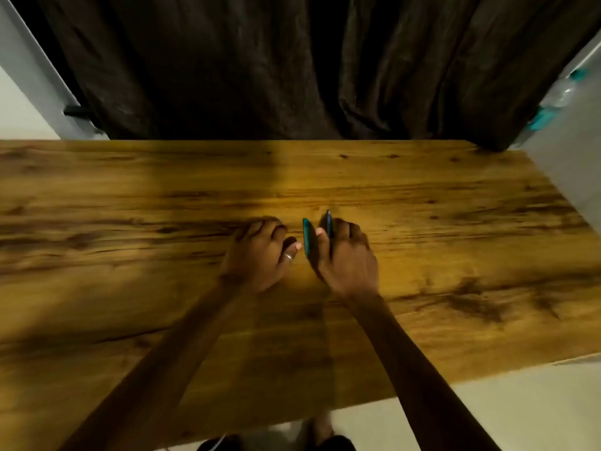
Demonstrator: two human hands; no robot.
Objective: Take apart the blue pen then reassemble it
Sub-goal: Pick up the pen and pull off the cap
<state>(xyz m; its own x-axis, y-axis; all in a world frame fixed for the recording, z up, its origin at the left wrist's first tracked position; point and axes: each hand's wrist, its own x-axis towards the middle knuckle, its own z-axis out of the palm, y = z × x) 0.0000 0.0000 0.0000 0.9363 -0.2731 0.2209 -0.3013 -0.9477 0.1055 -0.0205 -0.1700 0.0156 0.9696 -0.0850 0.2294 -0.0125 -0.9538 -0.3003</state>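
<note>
Two pen pieces show near the middle of the wooden table (455, 222). A dark blue pen piece (329, 221) sticks out forward from my right hand (349, 262), gripped between thumb and fingers. A teal-blue pen piece (306, 237) lies lengthwise just left of my right thumb; whether the thumb touches it is unclear in the blur. My left hand (260, 255) rests on the table to the left of the teal piece, fingers curled down and apart, a ring on the thumb, nothing visible in it.
A dark curtain (292, 66) hangs behind the table's far edge. A clear bottle with teal parts (559, 96) stands at the far right. The table's near edge runs diagonally at lower right over pale floor (520, 402).
</note>
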